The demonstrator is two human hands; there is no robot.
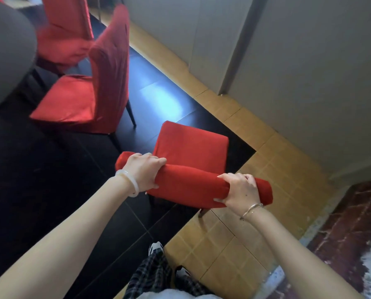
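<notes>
Red-covered chair (191, 145) straight below, seat pointing away. Stands where the black floor tiles (39, 169) meet the yellow tiles (266, 190). Gripped at the rolled top of its backrest (191, 182) from both ends: left hand (143, 171) clenched round the left end, fingers over the top and thumb beneath; right hand (239, 188) clenched round the right end, thumb on the near face. Pale bangle (129, 182) on the left wrist, thin metal bracelet (250, 209) on the right. Below the arms, plaid trousers (156, 275) and a black-and-white shoe (156, 247). Further left, a second red chair (83, 100) and behind it a third red chair (65, 35), both drawn up to a grey round table (5, 50). Beyond the yellow strip, pale grey wall panels (309, 72).
</notes>
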